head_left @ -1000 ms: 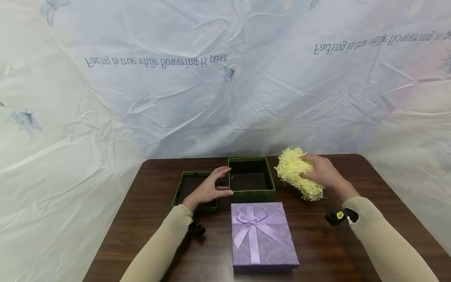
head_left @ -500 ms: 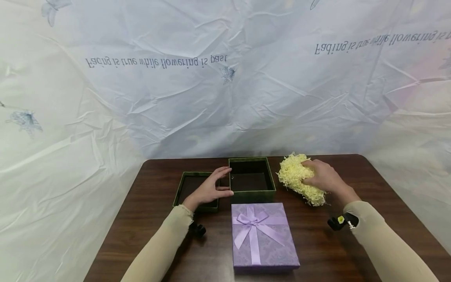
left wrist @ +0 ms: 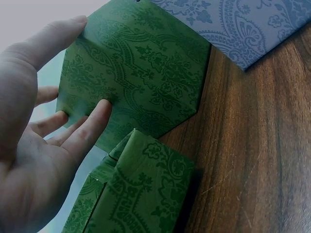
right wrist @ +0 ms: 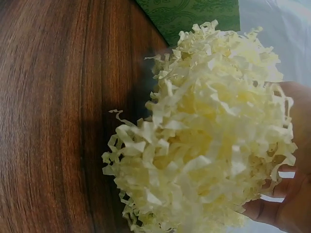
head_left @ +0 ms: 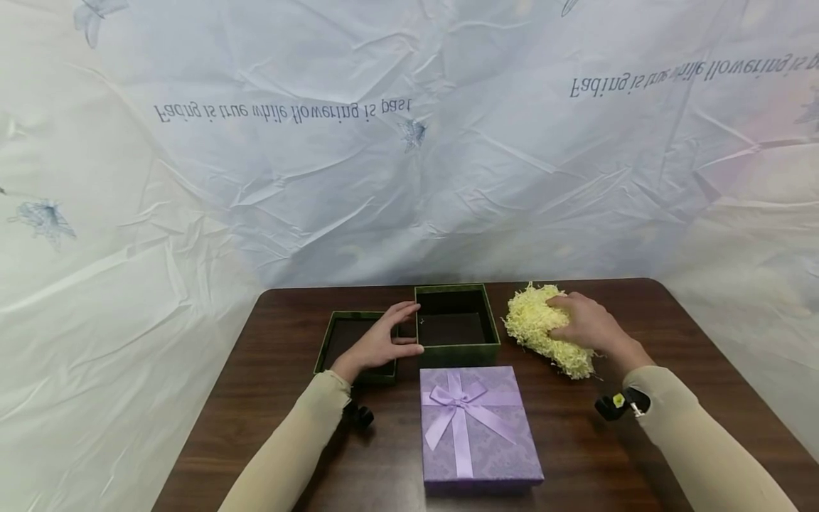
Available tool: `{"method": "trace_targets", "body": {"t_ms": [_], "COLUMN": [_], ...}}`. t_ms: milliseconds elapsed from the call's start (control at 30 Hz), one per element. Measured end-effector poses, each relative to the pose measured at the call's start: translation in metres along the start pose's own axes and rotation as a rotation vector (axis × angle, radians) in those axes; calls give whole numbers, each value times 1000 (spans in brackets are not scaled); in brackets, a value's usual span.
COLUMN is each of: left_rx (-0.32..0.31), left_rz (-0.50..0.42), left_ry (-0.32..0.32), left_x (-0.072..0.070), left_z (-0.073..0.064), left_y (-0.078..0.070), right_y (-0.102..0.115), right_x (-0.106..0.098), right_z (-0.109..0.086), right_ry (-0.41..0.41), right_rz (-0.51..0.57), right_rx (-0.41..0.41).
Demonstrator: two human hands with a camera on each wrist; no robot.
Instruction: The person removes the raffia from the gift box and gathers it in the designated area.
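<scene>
My right hand (head_left: 591,327) grips a clump of pale yellow shredded paper (head_left: 537,320) low over the table's right half. In the right wrist view the crinkled paper strips (right wrist: 204,145) hide most of the fingers. At the middle stands a green box (head_left: 457,352), uncovered, dark inside and bare. My left hand (head_left: 377,345) touches its left side, thumb at the near corner and fingers spread along the wall. The left wrist view shows those fingertips on the green patterned wall (left wrist: 146,73). Below the left hand lies the green lid (head_left: 333,341), its dark hollow facing up.
A purple gift box (head_left: 480,427) with a ribbon bow stands closed, just in front of the green box. The dark wooden table (head_left: 256,398) ends at the back near a pale printed sheet (head_left: 345,178).
My right hand has brought the shredded paper slightly down and toward me, to the right of the green box. The left hand has stayed at the box's side.
</scene>
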State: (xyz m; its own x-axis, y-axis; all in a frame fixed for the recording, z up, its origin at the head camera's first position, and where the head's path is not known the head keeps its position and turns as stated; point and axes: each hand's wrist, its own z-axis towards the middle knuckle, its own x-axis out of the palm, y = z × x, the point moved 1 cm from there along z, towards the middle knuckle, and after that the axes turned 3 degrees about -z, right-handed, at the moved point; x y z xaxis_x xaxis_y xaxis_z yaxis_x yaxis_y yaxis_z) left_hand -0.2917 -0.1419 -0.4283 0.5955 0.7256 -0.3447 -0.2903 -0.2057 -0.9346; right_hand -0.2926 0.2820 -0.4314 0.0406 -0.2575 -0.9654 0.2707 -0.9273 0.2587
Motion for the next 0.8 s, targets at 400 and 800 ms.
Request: {"method": "trace_targets", "body": {"t_ms": [400, 800], "left_rx": [-9, -17], "left_rz": [2, -10], "left_ry": [1, 3], "left_x": [0, 0], "left_z": [1, 0], "left_y": [0, 1], "right_y": [-6, -6], "right_x": [7, 13], "right_z": [0, -1], "right_ry": [19, 35], "right_rz": [-27, -49], "right_rx": [-12, -15]}}
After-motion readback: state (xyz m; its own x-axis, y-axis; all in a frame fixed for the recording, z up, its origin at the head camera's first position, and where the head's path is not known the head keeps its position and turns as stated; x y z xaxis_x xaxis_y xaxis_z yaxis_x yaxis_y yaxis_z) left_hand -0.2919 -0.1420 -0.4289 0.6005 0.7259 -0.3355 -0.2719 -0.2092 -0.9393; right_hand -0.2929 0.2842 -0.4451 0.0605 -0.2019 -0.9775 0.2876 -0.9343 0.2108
